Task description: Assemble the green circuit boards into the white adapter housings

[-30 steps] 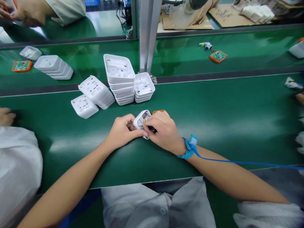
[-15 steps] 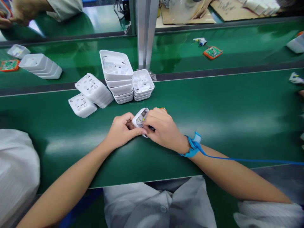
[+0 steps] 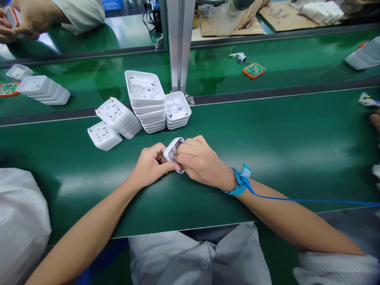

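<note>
Both hands down on the green table, left hand and right hand clamped around one little white shell, stacks of white shells just behind

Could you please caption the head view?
Left hand and right hand grip a white plastic housing on a green belt.

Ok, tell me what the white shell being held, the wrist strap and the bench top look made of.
White shell: probably moulded plastic, matt, thin rounded walls.
Wrist strap: blue, seemingly woven fabric; wraps the wrist.
Bench top: green, perhaps vinyl or rubber; glossy, shows reflections.
</note>
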Demonstrator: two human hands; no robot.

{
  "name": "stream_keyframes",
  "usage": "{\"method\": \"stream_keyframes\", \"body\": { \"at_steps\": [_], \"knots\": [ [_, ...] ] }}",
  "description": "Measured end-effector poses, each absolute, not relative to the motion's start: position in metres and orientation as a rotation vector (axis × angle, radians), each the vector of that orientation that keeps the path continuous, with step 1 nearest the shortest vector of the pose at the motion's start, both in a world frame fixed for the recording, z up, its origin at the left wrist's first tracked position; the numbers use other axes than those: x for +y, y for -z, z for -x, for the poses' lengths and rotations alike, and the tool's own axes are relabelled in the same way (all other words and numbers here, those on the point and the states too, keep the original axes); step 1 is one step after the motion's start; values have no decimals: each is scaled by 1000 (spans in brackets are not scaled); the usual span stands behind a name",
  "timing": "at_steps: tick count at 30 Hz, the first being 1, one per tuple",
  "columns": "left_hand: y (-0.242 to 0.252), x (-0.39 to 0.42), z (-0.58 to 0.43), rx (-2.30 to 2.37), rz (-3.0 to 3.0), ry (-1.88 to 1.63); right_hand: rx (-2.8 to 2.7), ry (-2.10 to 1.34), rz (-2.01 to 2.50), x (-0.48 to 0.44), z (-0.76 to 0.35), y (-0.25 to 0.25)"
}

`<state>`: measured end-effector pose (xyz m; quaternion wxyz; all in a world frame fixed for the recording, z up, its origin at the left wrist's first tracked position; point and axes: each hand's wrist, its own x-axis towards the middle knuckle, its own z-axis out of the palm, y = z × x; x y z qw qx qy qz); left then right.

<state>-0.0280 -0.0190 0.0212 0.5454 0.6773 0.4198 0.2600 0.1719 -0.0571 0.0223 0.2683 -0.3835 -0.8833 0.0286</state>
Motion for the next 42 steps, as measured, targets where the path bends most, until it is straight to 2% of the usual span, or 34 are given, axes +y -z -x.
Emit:
{"method": "stream_keyframes", "body": {
  "at_steps": [8, 24, 27, 32, 38, 42],
  "knots": [
    [-22, -15, 35, 969, -1592, -585, -2389, 208, 1157, -69, -193, -21],
    [-27, -14, 35, 984, -1488, -541, -2431, 344, 1022, -65, -194, -13],
    [-30, -15, 34, 986, -1512, -528, -2406, 281, 1061, -64, -190, -10],
    [-33, -16, 29, 1006, -1640, -525, -2238, -97, 1249, -61, -182, -10],
    [-31, -15, 30, 1007, -1655, -549, -2214, 82, 1359, -66, -170, -8],
    [-30, -15, 32, 987, -1648, -527, -2132, -97, 1437, -62, -170, -10]
  ]
}}
